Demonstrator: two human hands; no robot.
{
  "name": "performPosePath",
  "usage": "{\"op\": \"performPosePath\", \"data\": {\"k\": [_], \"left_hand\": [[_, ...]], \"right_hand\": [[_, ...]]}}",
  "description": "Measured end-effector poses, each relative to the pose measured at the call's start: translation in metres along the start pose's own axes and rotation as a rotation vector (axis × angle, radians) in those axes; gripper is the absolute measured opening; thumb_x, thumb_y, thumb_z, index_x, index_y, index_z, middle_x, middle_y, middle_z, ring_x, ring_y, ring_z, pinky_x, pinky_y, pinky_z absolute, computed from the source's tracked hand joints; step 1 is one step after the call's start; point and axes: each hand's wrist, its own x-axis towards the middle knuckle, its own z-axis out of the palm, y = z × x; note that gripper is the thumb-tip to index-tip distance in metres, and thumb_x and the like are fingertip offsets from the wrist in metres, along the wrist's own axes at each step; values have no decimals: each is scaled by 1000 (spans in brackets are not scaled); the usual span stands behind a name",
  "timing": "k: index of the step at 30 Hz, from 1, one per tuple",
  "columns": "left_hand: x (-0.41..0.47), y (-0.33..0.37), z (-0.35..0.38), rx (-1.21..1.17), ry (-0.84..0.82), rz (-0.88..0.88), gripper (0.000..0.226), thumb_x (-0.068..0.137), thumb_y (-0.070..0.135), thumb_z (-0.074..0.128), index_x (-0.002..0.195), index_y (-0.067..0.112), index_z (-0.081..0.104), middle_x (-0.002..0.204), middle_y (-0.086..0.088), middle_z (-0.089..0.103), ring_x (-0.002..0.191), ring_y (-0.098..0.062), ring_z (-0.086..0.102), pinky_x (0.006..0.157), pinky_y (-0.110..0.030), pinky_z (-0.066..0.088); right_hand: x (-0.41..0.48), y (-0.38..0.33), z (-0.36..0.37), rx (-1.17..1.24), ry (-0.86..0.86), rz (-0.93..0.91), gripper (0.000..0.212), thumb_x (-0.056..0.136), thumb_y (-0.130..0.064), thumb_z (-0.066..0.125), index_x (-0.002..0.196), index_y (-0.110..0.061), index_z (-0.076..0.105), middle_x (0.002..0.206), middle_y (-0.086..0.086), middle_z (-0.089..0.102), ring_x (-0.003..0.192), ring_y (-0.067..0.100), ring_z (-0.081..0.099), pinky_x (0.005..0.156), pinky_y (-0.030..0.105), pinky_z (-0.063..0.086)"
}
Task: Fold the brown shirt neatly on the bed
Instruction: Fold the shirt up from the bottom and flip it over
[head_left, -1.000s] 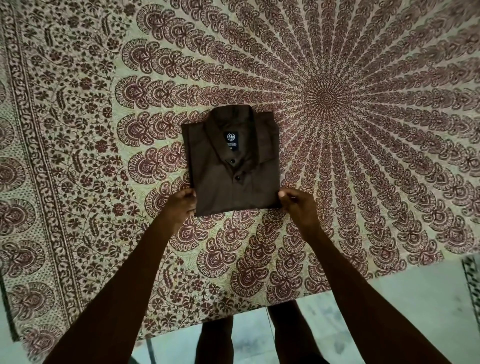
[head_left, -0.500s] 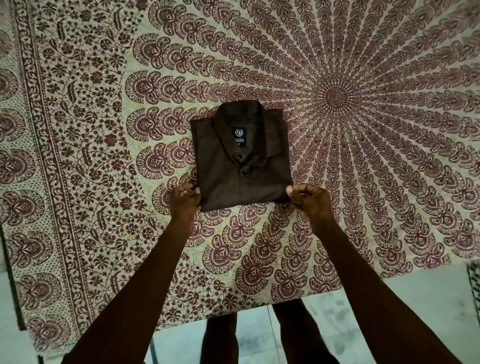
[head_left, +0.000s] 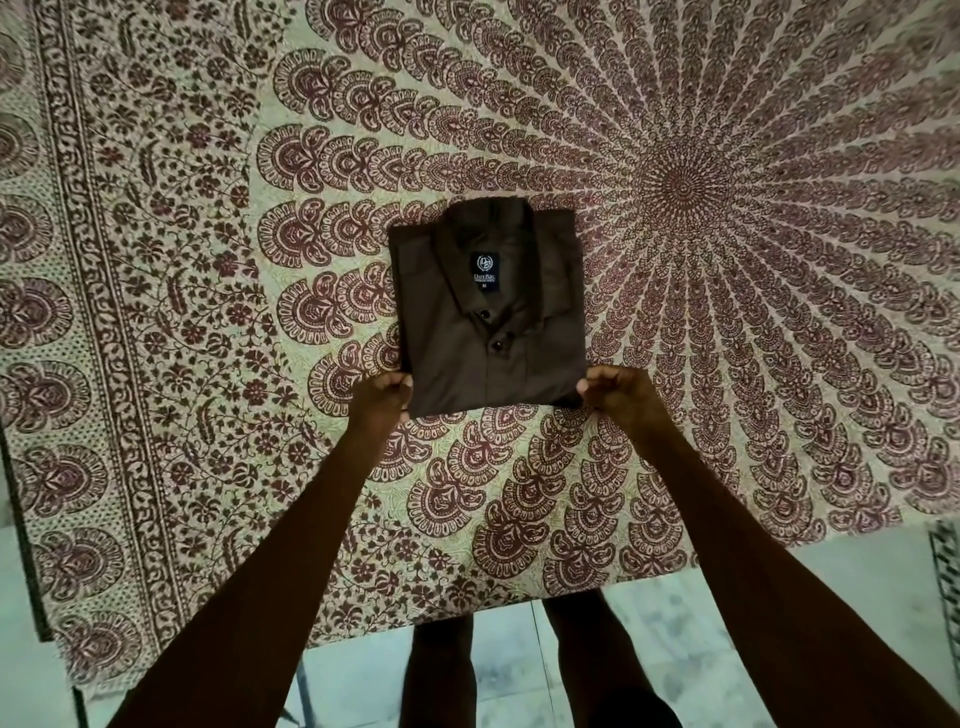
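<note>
Brown collared cloth shirt kept a good deal from me. Whatever was folded beneath its top layer was out of my sight, and in the dim light its creases were hard to read. On the dark blue neck label I could make out a round logo, but the small print under it was too fine to read with certainty. The fingertips of both hands were partly covered by the shirt's edges, and both forearms ran off the bottom of the view.

What did show of the shirt was a tidy rectangle. Its collar was at the far end and its front faced up, with two dark round buttons visible. It lay flat on the bed, on a cream sheet with a maroon feather-pattern print, to the left of the pattern's centre.

The left hand pinched the near left corner with curled fingers. The right hand gripped the near right corner the same way. The shirt stretched away from both hands.
</note>
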Motion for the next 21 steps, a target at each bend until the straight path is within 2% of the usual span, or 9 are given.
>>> {"op": "performPosePath", "data": {"k": [2, 5, 8, 11, 13, 14, 17, 19, 21], "left_hand": [[1, 1, 1, 34, 119, 63, 16, 96, 18, 55, 103, 8, 65, 78, -8, 61, 60, -8, 56, 48, -18, 48], [-2, 6, 5, 178, 300, 151, 26, 95, 22, 57, 102, -1, 68, 89, -14, 66, 72, -22, 61, 64, -24, 48], [-11, 13, 14, 224, 429, 196, 25, 93, 17, 59, 102, -5, 68, 94, -14, 68, 82, -16, 55, 64, -16, 34], [-14, 17, 18, 158, 502, 198, 24, 92, 18, 60, 99, -3, 69, 98, -17, 70, 81, -16, 55, 68, -18, 36], [-11, 14, 15, 151, 421, 172, 26, 94, 21, 57, 97, -2, 68, 96, -18, 69, 80, -18, 55, 67, -21, 36], [-6, 9, 13, 132, 341, 143, 30, 96, 26, 54, 93, 1, 68, 97, -20, 69, 80, -19, 55, 67, -23, 36], [-1, 2, 2, -24, 131, 40, 33, 98, 39, 50, 77, 19, 67, 87, -13, 69, 78, -21, 56, 67, -31, 42], [-1, 4, -3, -66, 52, 30, 26, 97, 34, 53, 78, 21, 65, 79, -4, 64, 69, -18, 55, 55, -21, 42], [0, 4, -3, -72, -17, 39, 20, 95, 26, 57, 79, 19, 65, 69, 1, 62, 62, -13, 51, 44, -15, 40]], "right_hand": [[-2, -2, 1, 52, 60, -89, 3, 87, -5, 67, 86, -8, 68, 65, -4, 65, 56, 10, 55, 53, 23, 48], [-5, -5, 8, 110, 211, -138, 10, 85, -4, 69, 82, -14, 70, 74, 5, 69, 65, 15, 60, 59, 26, 50], [-2, -8, 20, 1, 381, -138, 8, 82, -4, 72, 81, -12, 71, 76, 6, 70, 63, 0, 63, 64, 25, 51], [-3, -16, 28, -87, 510, -226, 8, 79, -5, 75, 86, -2, 73, 79, 5, 71, 61, -12, 62, 63, 11, 50], [-8, -17, 27, -33, 481, -258, 11, 79, -2, 75, 88, 3, 72, 80, 5, 70, 62, -9, 63, 61, 10, 49], [-11, -18, 24, 51, 405, -220, 11, 81, -3, 73, 89, 4, 71, 80, 6, 69, 63, -4, 63, 61, 13, 49], [-13, -23, 15, 283, 142, 61, 7, 92, -15, 62, 88, -12, 68, 77, 5, 59, 68, 10, 53, 64, 26, 43], [-6, -25, 10, 237, 99, 169, 14, 95, -23, 58, 86, -18, 66, 73, 2, 55, 66, 10, 49, 64, 26, 41], [1, -25, 10, 190, 91, 215, 13, 93, -24, 61, 83, -18, 67, 71, 1, 54, 65, 11, 47, 61, 25, 40]]}}
